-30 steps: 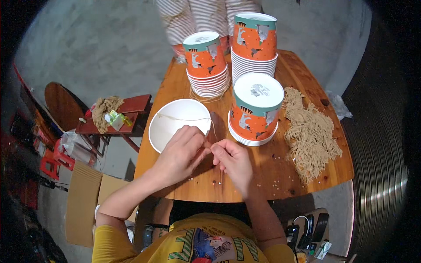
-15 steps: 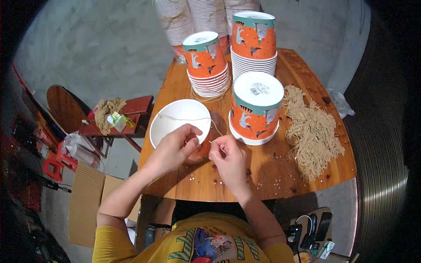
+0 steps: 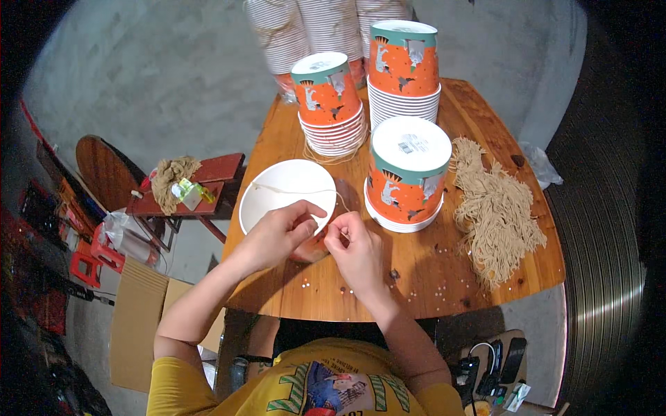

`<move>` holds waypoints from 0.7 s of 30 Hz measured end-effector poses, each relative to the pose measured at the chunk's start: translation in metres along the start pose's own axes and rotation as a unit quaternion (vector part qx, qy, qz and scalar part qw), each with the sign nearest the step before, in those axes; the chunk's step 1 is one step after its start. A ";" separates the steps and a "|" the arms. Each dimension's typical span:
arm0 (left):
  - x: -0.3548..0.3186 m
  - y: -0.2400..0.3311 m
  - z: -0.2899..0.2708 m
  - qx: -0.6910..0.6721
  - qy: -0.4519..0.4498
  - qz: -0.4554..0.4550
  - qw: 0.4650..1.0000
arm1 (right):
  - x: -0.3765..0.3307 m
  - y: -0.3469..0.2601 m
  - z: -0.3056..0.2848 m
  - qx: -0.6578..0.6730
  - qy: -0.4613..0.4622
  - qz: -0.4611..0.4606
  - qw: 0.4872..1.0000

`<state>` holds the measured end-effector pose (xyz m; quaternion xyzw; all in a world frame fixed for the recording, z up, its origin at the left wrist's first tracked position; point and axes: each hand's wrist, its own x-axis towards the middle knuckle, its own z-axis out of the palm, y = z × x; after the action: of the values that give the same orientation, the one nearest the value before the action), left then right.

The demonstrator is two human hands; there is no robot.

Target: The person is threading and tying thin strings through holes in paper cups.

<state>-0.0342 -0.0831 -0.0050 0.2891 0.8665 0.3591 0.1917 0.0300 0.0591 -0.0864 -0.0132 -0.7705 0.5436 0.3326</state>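
A white-lined paper bucket point(image 3: 277, 182) with an orange outside stands tilted at the left of the wooden table, its mouth toward me. A thin beige cord point(image 3: 298, 191) crosses its mouth and comes over the right rim toward my right hand. My left hand point(image 3: 283, 234) is closed on the bucket's near right rim, fingertips inside the mouth. Close beside it, my right hand point(image 3: 357, 258) pinches the cord between thumb and forefinger near the bucket's outer wall. The cord's very end is hidden by the fingers.
Upside-down orange bucket stacks stand behind: a short one point(image 3: 409, 173), one with cords point(image 3: 326, 97) and a tall one point(image 3: 404, 66). A heap of beige cords point(image 3: 503, 222) lies at the right, small white bits point(image 3: 444, 295) near the front edge. A red bench point(image 3: 218, 170) stands left.
My right hand has moved slightly left and up, closer to the bucket's rim and my left hand. The left hand stays at the rim. The whole view has shifted a little.
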 end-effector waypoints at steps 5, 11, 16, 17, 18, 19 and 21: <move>0.011 -0.010 -0.003 -0.085 -0.048 0.056 0.994 | 0.002 0.002 0.003 -0.002 0.012 -0.009 1.000; 0.024 -0.017 -0.002 -0.055 -0.057 0.098 0.992 | 0.004 -0.002 -0.001 -0.002 -0.019 0.014 1.000; 0.023 -0.020 -0.003 -0.072 -0.031 0.074 0.994 | 0.006 0.001 -0.007 0.054 -0.066 0.042 0.996; 0.023 -0.022 -0.003 -0.085 -0.011 0.061 0.994 | 0.007 0.001 -0.012 0.105 -0.085 0.056 0.989; 0.022 -0.020 -0.005 -0.088 -0.008 0.062 0.994 | 0.008 0.006 -0.016 0.106 -0.096 0.061 0.988; 0.022 -0.017 -0.009 -0.121 -0.009 0.053 0.991 | 0.011 0.005 -0.019 0.104 -0.099 0.058 0.988; 0.019 -0.014 -0.010 -0.157 -0.008 0.044 0.987 | 0.017 -0.004 -0.025 0.181 -0.096 0.072 0.976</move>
<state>-0.0597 -0.0842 -0.0111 0.2962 0.7840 0.4967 0.2256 0.0317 0.0847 -0.0700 0.0439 -0.6846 0.6955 0.2136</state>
